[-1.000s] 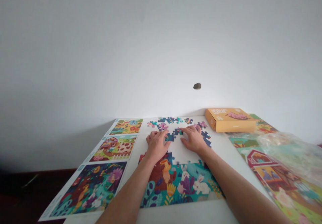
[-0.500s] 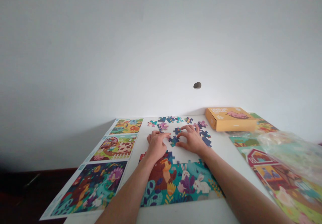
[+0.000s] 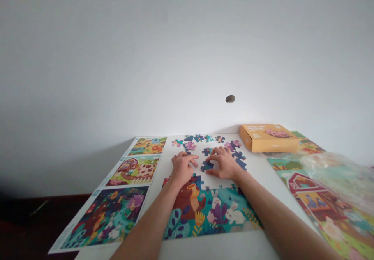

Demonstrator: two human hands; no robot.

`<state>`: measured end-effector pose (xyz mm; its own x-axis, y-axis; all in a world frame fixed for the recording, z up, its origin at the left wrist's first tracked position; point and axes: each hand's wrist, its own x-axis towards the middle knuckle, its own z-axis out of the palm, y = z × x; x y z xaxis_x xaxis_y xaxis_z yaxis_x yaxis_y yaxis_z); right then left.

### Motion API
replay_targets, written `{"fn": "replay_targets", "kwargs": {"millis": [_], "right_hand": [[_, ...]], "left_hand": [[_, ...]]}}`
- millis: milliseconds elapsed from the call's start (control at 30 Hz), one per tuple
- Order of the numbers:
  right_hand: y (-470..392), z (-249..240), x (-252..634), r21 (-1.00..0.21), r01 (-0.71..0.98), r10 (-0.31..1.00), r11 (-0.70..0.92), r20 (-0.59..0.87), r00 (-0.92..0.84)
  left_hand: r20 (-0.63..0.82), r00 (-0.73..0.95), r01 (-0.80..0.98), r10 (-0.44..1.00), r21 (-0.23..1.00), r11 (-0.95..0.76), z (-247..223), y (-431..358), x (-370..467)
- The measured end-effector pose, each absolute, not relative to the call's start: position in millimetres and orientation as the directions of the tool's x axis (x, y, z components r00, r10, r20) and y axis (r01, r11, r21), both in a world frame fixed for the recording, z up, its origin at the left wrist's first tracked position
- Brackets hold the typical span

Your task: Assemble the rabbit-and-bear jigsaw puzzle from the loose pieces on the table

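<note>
A partly assembled jigsaw puzzle [image 3: 204, 213] lies in front of me, with a brown bear and white rabbits on teal. Above its upper edge, my right hand [image 3: 224, 162] has thumb and index finger closed round a dark blue puzzle piece [image 3: 207, 166]. My left hand [image 3: 183, 166] rests left of that piece, fingers apart and holding nothing visible; a dark piece [image 3: 187, 152] is partly hidden by its fingers. Another blue piece [image 3: 207, 151] sits just beyond my right fingertips. Dark blue pieces [image 3: 240, 163] lie beside my right hand, partly covered by it.
Loose pieces [image 3: 199, 138] are scattered along the table's far side. A picture sheet [image 3: 109, 213] with three scenes lies left. At right are a yellow puzzle box [image 3: 271, 145], a farm picture [image 3: 315, 201] and a clear plastic bag [image 3: 336, 170]. A wall [image 3: 187, 57] rises behind.
The dark blue piece has shifted slightly right and turned, with my right hand at it. My left fingers have spread a little and are now apart from the piece.
</note>
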<state>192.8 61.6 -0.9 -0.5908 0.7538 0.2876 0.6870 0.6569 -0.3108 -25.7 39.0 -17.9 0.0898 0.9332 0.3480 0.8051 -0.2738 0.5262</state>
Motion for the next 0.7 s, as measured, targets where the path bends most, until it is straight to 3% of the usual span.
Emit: {"fn": "replay_targets", "kwargs": {"millis": [533, 700], "right_hand": [[55.6, 6.1, 190.1, -0.412, 0.570, 0.686, 0.711, 0.230, -0.690], [58.7, -1.3, 189.0, -0.591, 0.493, 0.737, 0.639, 0.286, -0.613]], "left_hand": [[0.338, 0.089, 0.812, 0.937, 0.520, -0.265, -16.1, 38.5, -24.8], [0.332, 0.089, 0.814, 0.939, 0.518, -0.261, -14.9, 37.1, -24.3]]}}
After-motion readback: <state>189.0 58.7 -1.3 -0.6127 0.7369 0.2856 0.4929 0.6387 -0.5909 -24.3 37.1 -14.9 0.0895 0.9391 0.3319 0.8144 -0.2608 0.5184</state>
